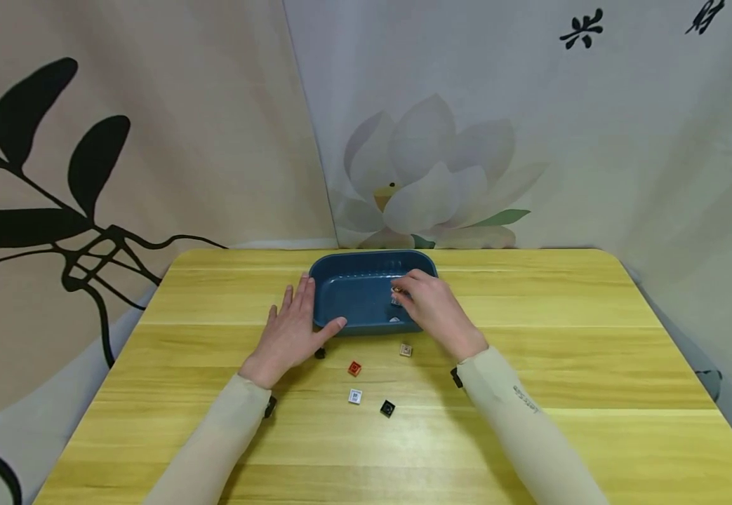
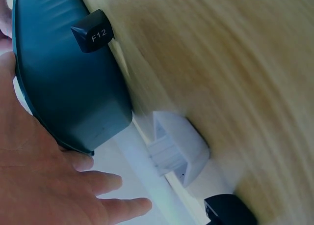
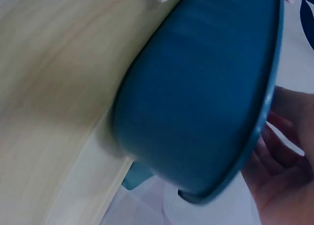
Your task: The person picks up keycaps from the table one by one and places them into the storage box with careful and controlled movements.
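While the left hand [image 1: 293,326], fingers straight, touches the blue tray [image 1: 353,298] at nine o'clock, the right hand [image 1: 431,303] curls over three o'clock; whether it pinches the blurred piece [image 1: 395,301] inside cannot be told. The head view partly hides a black key [image 1: 320,353] outside seven o'clock.

A person's forearms, in long, pale cream sleeves that end at the wrists. The left sleeve [image 1: 220,438] looks plain; the right sleeve [image 1: 533,435] carries small dark lettering [image 1: 526,398] along the forearm, too small to read. A little black piece [image 1: 269,407] shows by the left cuff, and a matching black block [image 1: 456,377] by the right. Both hands are bare.
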Demonstrator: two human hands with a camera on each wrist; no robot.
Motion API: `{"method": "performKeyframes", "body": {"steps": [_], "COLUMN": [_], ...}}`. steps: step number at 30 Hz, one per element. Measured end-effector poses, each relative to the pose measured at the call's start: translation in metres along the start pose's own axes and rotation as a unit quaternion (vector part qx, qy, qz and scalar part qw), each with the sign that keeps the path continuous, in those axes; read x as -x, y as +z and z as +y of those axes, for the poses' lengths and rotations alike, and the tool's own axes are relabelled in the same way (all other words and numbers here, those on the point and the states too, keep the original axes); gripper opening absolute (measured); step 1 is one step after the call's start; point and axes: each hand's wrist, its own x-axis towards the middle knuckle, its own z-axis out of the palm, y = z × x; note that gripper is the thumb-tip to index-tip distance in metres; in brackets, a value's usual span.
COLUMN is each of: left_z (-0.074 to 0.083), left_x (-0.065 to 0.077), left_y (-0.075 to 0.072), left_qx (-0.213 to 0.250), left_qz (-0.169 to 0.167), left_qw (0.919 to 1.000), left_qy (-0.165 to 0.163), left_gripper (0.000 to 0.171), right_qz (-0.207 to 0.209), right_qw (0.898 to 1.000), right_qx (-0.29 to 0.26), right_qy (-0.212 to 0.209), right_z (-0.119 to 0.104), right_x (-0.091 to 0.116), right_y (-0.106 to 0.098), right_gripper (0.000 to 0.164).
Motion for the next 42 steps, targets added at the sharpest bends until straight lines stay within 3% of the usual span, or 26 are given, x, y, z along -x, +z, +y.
{"method": "performKeyframes", "body": {"steps": [11, 16, 28, 42], "left_z": [0.0, 0.001, 0.001, 0.001], "left_x": [0.0, -0.001, 0.0, -0.001], "left_y": [0.0, 0.0, 0.001, 0.001], "left_qx": [-0.002, 0.0, 0.001, -0.002], "left_qz": [0.001, 0.005, 0.006, 0.006], "left_qw": [1.0, 1.0, 1.0, 1.0], "left_qy": [0.004, 0.007, 0.007, 0.005], "left_gripper": [0.115, 0.113, 0.116, 0.115], "right_qz": [-0.089, -0.097, -0.019, -0.044], "right_qw": [0.994, 0.994, 1.0, 0.991], "right_qx": [-0.021, -0.015, 0.012, 0.057], "right_qy": [0.053, 0.053, -0.015, -0.115], "right_z": [-0.002, -0.001, -0.011, -0.033], "right_x": [-0.019, -0.019, 0.011, 0.066], "right_y": [0.019, 0.02, -0.001, -0.02], "right_gripper": [0.025, 0.03, 0.028, 0.046]}}
